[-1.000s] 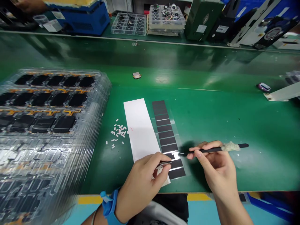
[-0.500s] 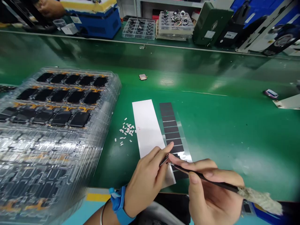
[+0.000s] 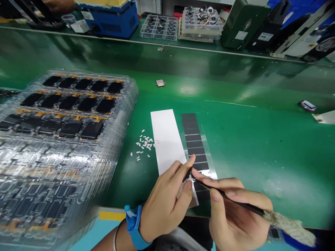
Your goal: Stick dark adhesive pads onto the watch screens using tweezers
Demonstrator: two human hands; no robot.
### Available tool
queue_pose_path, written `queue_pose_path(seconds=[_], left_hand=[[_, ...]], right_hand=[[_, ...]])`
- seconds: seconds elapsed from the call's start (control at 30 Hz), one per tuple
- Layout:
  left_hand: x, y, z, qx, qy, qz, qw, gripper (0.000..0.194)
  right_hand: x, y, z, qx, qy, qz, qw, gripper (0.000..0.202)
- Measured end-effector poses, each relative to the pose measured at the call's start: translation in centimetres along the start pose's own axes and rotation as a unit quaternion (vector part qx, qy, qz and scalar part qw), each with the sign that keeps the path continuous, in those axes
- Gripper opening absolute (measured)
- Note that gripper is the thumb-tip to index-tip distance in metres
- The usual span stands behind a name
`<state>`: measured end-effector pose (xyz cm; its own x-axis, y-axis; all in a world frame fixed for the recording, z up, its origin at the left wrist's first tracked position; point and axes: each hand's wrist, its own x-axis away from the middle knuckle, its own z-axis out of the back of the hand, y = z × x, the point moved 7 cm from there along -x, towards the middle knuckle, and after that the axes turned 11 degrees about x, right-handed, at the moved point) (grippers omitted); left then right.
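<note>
left hand (image 3: 166,204) is pinching small dark part (image 3: 187,174) over near end of white sheet (image 3: 169,143); right hand (image 3: 234,221), right of sheet, is gripping black tool (image 3: 244,205), tip pointing at part. white scraps (image 3: 148,145) are lying left of sheet, dark strips (image 3: 195,144) right.

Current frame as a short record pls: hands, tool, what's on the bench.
left hand: pinching a small dark piece, above the white sheet
right hand: gripping a slim black tool with a pale wrapped end
tool tip: at the small dark piece; contact unclear
right of sheet: clear film bearing dark rectangles, partly hidden by the hands
left of sheet: scattered pale scraps
far left: stacked clear trays with dark rounded-square parts
</note>
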<state>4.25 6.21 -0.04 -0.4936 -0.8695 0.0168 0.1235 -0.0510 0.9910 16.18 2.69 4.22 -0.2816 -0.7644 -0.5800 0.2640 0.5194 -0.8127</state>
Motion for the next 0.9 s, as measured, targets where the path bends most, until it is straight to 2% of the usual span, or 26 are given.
queue_pose_path(seconds=[0.3, 0.6, 0.9], left_hand=[[0.27, 0.28, 0.14, 0.01, 0.003, -0.008, 1.0, 0.049], [0.05, 0.39, 0.21, -0.004, -0.001, -0.013, 1.0, 0.047], [0.34, 0.58, 0.23, -0.001, -0.002, -0.021, 1.0, 0.048]], right_hand=[[-0.08, -0.19, -0.13, 0.01, -0.012, 0.011, 1.0, 0.052], [0.19, -0.46, 0.1, 0.028, 0.016, 0.03, 0.999, 0.052], [0.14, -0.43, -0.11, 0.032, 0.01, 0.025, 0.999, 0.048]])
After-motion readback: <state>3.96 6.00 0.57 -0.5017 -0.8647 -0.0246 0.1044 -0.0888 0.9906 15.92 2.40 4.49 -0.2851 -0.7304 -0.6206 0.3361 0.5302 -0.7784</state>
